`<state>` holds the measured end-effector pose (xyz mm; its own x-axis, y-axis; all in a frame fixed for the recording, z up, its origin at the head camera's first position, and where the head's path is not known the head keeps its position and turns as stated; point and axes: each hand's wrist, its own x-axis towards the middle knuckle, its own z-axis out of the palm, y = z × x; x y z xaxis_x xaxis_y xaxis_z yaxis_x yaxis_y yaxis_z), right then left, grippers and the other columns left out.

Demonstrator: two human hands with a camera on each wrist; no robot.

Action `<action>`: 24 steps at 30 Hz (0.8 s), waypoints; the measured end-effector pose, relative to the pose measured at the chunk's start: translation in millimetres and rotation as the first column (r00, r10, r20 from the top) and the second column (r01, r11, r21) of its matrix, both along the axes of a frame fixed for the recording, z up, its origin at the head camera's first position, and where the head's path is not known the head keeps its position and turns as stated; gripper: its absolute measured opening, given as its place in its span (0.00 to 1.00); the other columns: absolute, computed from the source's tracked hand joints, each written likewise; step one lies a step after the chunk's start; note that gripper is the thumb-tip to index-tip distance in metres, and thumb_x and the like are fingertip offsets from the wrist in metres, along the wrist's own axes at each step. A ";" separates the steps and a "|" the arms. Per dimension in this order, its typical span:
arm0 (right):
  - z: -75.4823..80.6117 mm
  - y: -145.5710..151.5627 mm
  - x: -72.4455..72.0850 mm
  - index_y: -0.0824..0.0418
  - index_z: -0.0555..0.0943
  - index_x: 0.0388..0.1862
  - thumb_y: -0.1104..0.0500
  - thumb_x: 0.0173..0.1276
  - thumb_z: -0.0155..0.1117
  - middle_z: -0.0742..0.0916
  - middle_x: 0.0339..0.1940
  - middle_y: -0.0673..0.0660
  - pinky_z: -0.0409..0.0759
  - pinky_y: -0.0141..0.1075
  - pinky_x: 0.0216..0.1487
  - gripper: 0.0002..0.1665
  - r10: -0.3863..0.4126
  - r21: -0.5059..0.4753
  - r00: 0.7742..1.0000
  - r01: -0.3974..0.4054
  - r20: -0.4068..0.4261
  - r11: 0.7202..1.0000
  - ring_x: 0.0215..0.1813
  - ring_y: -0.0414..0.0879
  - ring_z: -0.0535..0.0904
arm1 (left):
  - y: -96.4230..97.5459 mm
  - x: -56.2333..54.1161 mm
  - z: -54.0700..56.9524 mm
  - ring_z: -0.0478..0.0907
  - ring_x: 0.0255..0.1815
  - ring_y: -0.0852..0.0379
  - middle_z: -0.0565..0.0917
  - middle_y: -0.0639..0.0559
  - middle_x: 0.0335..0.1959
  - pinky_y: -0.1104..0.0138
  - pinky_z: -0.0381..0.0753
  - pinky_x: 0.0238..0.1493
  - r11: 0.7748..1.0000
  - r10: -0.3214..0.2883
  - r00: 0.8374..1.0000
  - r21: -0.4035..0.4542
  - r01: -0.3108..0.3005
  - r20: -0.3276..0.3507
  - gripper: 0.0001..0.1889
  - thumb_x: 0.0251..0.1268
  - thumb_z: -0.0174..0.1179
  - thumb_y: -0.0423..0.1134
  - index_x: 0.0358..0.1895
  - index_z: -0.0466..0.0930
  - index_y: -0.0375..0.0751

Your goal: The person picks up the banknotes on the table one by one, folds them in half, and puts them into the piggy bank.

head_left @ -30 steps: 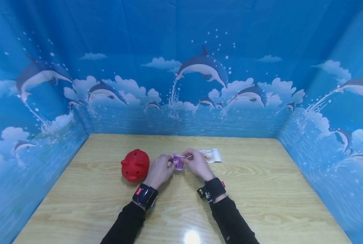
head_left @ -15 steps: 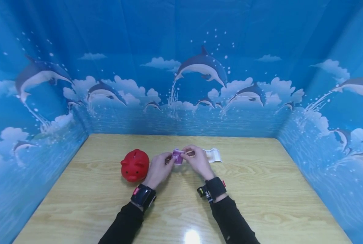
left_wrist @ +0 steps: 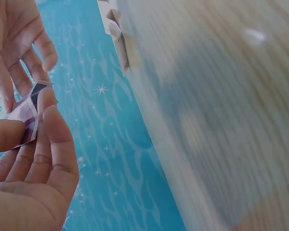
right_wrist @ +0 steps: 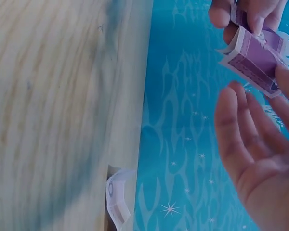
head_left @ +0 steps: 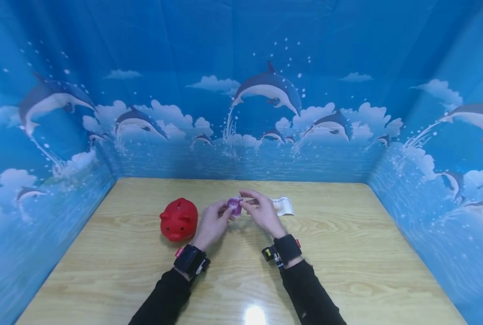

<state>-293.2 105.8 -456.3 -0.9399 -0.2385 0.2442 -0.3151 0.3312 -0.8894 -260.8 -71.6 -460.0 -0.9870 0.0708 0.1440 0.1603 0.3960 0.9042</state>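
Note:
In the head view, a small folded purple banknote [head_left: 235,206] is held up between both hands, above the table. My left hand [head_left: 212,225] pinches its left side between thumb and fingers. At the opposite edge, my right hand [head_left: 264,215] pinches it with the thumb on top, while its other fingers spread out. The right wrist view shows the banknote [right_wrist: 260,55] in folded layers, its near edges slightly apart. Left of the left hand, a red piggy bank [head_left: 179,220] stands with a slot in its top.
A pale, creased banknote [head_left: 283,206] lies on the wooden table [head_left: 347,253], just behind and right of the right hand. A blue curtain [head_left: 176,158] with dolphins surrounds the table's back and sides.
Both hands have raised the purple banknote a little and shifted it slightly left and away. The right hand's fingers have spread more. The piggy bank and pale banknote stay put.

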 end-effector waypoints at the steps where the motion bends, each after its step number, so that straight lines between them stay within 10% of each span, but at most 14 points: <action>1: 0.1 0.2 0.0 0.56 0.77 0.64 0.58 0.68 0.65 0.83 0.61 0.57 0.85 0.43 0.48 0.25 0.026 -0.004 1.000 -0.026 0.004 1.000 0.51 0.50 0.84 | -0.2 0.2 0.5 0.84 0.36 0.59 0.87 0.50 0.42 0.65 0.83 0.37 1.000 -0.003 1.000 0.011 0.003 0.008 0.14 0.73 0.56 0.39 0.57 0.80 0.43; 14: 14.7 0.2 7.2 0.69 0.78 0.58 0.64 0.70 0.62 0.85 0.52 0.67 0.84 0.51 0.48 0.19 0.125 0.005 0.991 -0.125 0.044 0.992 0.50 0.62 0.83 | -1.0 0.4 1.3 0.83 0.35 0.55 0.87 0.46 0.38 0.61 0.84 0.37 0.996 -0.017 1.000 0.086 0.017 0.002 0.11 0.73 0.55 0.34 0.53 0.81 0.38; 24: 5.6 6.6 -1.1 0.57 0.84 0.48 0.60 0.65 0.69 0.89 0.38 0.55 0.83 0.36 0.35 0.12 0.055 0.036 0.997 -0.057 0.046 0.998 0.39 0.45 0.83 | -2.4 -3.6 -2.7 0.83 0.36 0.55 0.86 0.46 0.38 0.60 0.84 0.37 0.998 -0.013 1.000 0.063 0.013 0.004 0.11 0.74 0.52 0.35 0.53 0.80 0.40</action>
<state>-294.2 112.4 -450.7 -0.9347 -0.2992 0.1919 -0.2939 0.3470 -0.8906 -264.4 -74.0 -462.7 -0.9867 0.0744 0.1442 0.1610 0.3361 0.9280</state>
